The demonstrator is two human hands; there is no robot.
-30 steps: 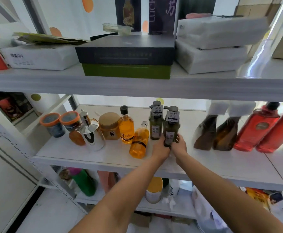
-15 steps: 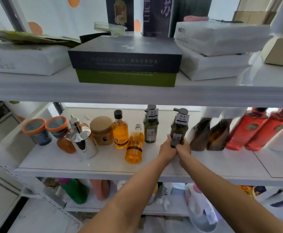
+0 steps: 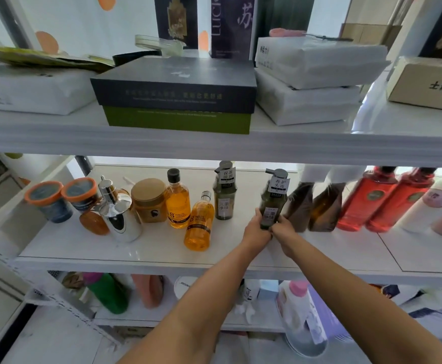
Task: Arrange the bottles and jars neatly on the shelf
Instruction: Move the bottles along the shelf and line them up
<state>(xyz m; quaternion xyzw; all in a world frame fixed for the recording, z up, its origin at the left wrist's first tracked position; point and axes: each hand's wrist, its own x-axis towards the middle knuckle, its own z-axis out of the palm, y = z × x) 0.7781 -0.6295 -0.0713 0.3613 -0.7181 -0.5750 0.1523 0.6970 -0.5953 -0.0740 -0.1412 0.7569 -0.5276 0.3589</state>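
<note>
Head view: the left hand [image 3: 256,229] and right hand [image 3: 285,231] both grip the base of a dark green pump bottle [image 3: 273,199], upright over the middle shelf [image 3: 135,249]. A bare gap separates it from a matching green bottle [image 3: 224,199] on its left. A brown pouch [image 3: 300,207] stands just beside its right. An amber bottle [image 3: 199,227] further left holds orange liquid.
</note>
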